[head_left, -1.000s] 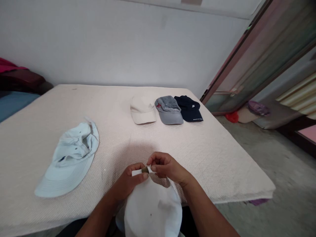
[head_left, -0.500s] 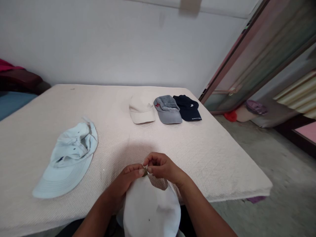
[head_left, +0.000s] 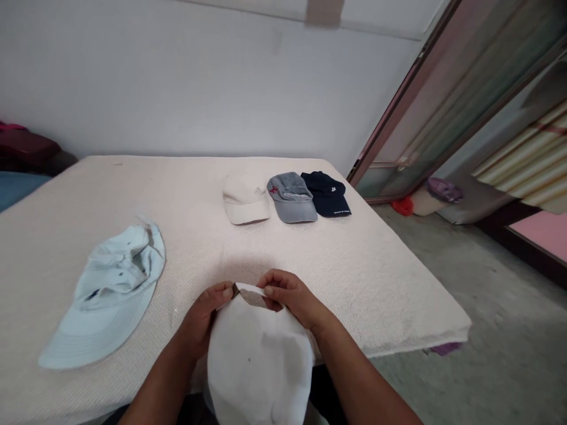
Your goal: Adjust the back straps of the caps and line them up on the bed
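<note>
A white cap (head_left: 259, 360) is held at the near edge of the padded surface, its back opening turned away from me. My left hand (head_left: 206, 310) pinches the left end of its back strap at the brownish buckle (head_left: 235, 290). My right hand (head_left: 290, 294) grips the strap's right end between thumb and fingers. Between the two hands the white strap (head_left: 250, 288) spans the opening. To the left lies a crumpled light blue cap (head_left: 108, 295), its brim toward me.
A cream cap (head_left: 245, 199), a grey cap (head_left: 292, 198) and a navy cap (head_left: 326, 193) sit in a row at the back of the white-covered surface (head_left: 376, 283). A wall stands behind, and a door frame (head_left: 398, 100) rises at the right.
My hands have moved apart along the back strap, which now stretches between them across the cap's opening. The view has shifted slightly to the right.
</note>
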`<state>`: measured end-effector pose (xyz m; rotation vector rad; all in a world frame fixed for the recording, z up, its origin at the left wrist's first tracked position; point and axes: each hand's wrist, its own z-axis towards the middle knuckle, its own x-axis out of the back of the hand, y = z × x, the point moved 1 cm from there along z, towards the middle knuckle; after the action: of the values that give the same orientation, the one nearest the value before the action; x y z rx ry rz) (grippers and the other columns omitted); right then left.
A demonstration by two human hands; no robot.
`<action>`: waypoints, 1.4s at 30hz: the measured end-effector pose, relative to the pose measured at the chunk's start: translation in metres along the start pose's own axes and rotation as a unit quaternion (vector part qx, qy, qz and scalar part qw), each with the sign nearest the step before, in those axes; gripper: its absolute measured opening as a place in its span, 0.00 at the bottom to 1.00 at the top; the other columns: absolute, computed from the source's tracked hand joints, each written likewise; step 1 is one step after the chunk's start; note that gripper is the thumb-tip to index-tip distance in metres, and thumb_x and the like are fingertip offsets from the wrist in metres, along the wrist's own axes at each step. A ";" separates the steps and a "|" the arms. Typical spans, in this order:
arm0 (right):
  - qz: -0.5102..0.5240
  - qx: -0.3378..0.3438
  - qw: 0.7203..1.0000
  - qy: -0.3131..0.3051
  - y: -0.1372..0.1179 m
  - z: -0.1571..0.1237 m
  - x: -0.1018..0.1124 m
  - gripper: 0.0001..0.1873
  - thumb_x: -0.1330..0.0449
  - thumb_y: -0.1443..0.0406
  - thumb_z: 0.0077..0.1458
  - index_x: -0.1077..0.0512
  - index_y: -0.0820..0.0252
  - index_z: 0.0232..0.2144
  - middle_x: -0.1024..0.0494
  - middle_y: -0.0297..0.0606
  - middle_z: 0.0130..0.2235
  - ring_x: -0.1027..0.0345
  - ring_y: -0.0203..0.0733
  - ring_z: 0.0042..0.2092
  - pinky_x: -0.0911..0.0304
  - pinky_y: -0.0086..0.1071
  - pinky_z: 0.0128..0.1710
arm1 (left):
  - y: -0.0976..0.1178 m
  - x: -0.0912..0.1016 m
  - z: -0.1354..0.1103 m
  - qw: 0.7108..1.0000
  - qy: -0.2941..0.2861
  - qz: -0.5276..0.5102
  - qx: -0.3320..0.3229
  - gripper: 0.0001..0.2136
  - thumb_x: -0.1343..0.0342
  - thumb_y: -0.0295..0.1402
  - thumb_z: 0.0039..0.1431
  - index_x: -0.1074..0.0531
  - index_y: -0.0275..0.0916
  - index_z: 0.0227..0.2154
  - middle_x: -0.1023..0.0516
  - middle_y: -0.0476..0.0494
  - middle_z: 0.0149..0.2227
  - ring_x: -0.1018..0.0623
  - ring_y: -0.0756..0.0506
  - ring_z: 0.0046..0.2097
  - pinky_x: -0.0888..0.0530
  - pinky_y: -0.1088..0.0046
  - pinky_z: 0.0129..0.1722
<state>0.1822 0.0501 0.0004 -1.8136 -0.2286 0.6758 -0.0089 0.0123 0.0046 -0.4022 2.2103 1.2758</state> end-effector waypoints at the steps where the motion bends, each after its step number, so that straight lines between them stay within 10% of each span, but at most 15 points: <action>1: 0.008 -0.004 1.000 0.002 -0.001 -0.001 0.001 0.05 0.41 0.66 0.50 0.30 0.60 0.33 0.34 0.28 0.21 0.44 0.29 0.22 0.49 0.26 0.24 | -0.001 0.000 0.000 1.000 -0.020 0.006 0.005 0.05 0.42 0.30 0.51 0.26 0.33 0.30 0.24 0.44 0.25 0.28 0.50 0.24 0.33 0.76 0.24; 6: 0.034 -0.007 0.999 0.015 -0.006 -0.008 0.005 0.07 0.41 0.63 0.52 0.30 0.58 0.34 0.35 0.28 0.21 0.45 0.30 0.22 0.49 0.26 0.24 | 0.000 -0.003 -0.001 1.000 -0.015 -0.021 0.004 0.10 0.39 0.27 0.45 0.24 0.33 0.33 0.22 0.42 0.26 0.25 0.48 0.25 0.29 0.75 0.26; 14: 0.046 -0.049 0.997 -0.025 -0.004 -0.024 0.020 0.17 0.38 0.54 0.48 0.26 0.59 0.36 0.28 0.36 0.33 0.36 0.36 0.33 0.40 0.29 0.33 | 0.035 0.007 -0.004 0.947 0.247 -0.195 -0.062 0.11 0.50 0.36 0.56 0.25 0.36 0.32 0.22 0.45 0.22 0.22 0.44 0.26 0.23 0.69 0.28; 20: 0.031 -0.031 0.998 -0.053 0.002 -0.030 0.028 0.17 0.33 0.62 0.41 0.25 0.59 0.37 0.24 0.37 0.38 0.33 0.42 0.41 0.39 0.37 0.46 | 0.040 0.006 0.014 0.926 0.289 -0.215 -0.109 0.15 0.58 0.32 0.62 0.27 0.34 0.42 0.20 0.46 0.24 0.21 0.45 0.30 0.23 0.70 0.34; 27: 0.117 0.116 0.972 0.168 -0.011 -0.055 0.095 0.15 0.35 0.63 0.46 0.27 0.60 0.39 0.21 0.39 0.34 0.27 0.41 0.31 0.32 0.36 0.34 | 0.003 -0.012 0.037 0.973 0.176 -0.136 -0.064 0.12 0.54 0.30 0.61 0.25 0.32 0.37 0.19 0.38 0.36 0.20 0.45 0.36 0.22 0.72 0.35; 35: 0.112 0.228 0.854 0.455 -0.019 -0.110 0.206 0.15 0.35 0.63 0.38 0.25 0.59 0.33 0.19 0.36 0.32 0.27 0.41 0.31 0.32 0.33 0.32 | -0.021 -0.019 0.041 0.987 0.145 -0.073 0.014 0.10 0.53 0.27 0.61 0.25 0.31 0.34 0.20 0.40 0.35 0.21 0.50 0.30 0.24 0.79 0.26; 42: -0.100 0.231 0.712 0.655 -0.004 -0.118 0.252 0.11 0.43 0.63 0.39 0.28 0.63 0.28 0.25 0.36 0.26 0.31 0.42 0.30 0.35 0.36 0.31 | -0.021 -0.018 0.042 0.980 0.179 -0.092 0.000 0.08 0.51 0.23 0.59 0.27 0.32 0.30 0.23 0.44 0.28 0.25 0.53 0.23 0.27 0.81 0.20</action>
<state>0.4535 0.0743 -0.0559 -1.3451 0.6497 -0.7512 0.0290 0.0381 -0.0163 -0.8740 2.3962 1.1753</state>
